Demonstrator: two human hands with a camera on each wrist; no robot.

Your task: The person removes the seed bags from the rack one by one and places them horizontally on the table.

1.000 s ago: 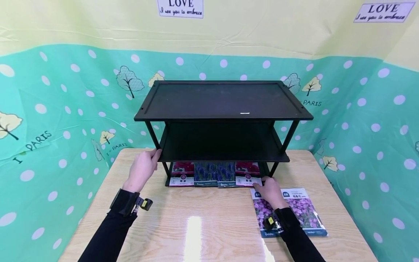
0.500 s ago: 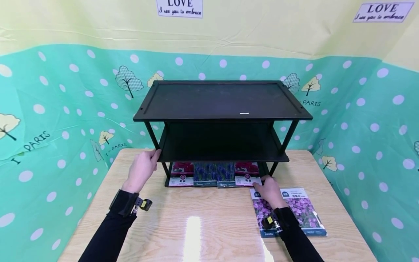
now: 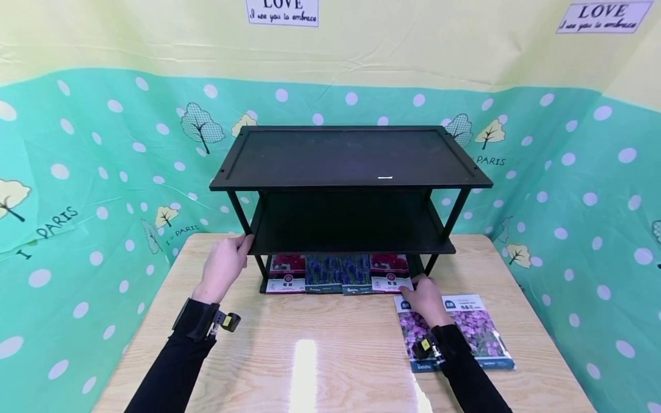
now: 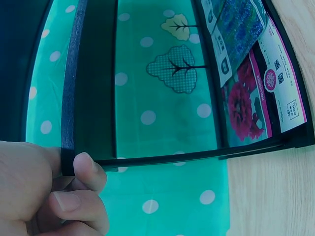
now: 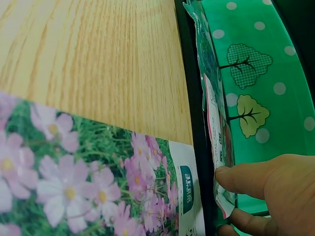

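Note:
A black three-tier shelf rack [image 3: 346, 221] stands on the table. My left hand [image 3: 222, 268] grips the front left corner of its middle tier, with thumb and curled fingers around the edge in the left wrist view. On the bottom tier lie a red-flower seed packet [image 3: 286, 284] at the left, two blue-flower seed packets [image 3: 323, 276] in the middle and another red-flower seed packet [image 3: 391, 281] at the right. My right hand [image 3: 427, 301] pinches the near right corner of that last packet. In the right wrist view its thumb [image 5: 246, 178] lies on top, fingers partly hidden below.
Two larger seed packets with pink-purple flowers [image 3: 482, 338] lie on the table [image 3: 258, 355] under and beside my right forearm. A rack post [image 3: 457, 212] rises just behind the right hand. A green dotted cloth [image 3: 103, 229] hangs behind and at both sides.

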